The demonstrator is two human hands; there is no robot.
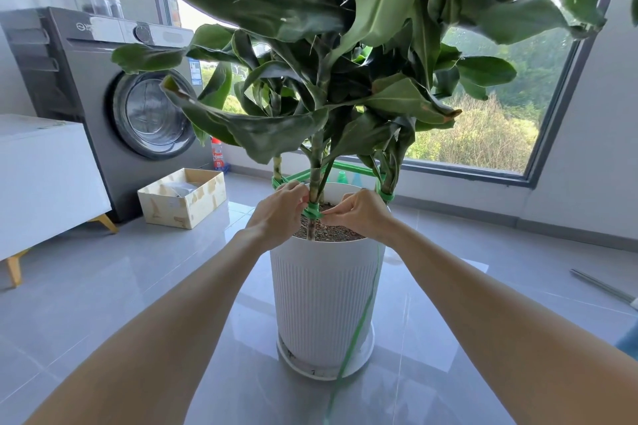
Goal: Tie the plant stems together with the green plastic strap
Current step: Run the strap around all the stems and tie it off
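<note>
Head view: left hand (280, 210) and right hand (359, 212) pinch green plastic strap (312, 210) around front stem (316, 179) (white ribbed pot (322, 300)).

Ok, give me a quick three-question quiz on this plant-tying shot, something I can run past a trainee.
1. True or false: the green strap is wrapped round more than one stem above the white pot.
2. The strap's loose end: A hangs down the pot's front; B lies coiled on the soil; C is tied to the window frame.
3. Fill in: the left hand and right hand both pinch the strap at the ___ stem.
Key: 1 true; 2 A; 3 front, meaning the front stem, nearest the person.
</note>
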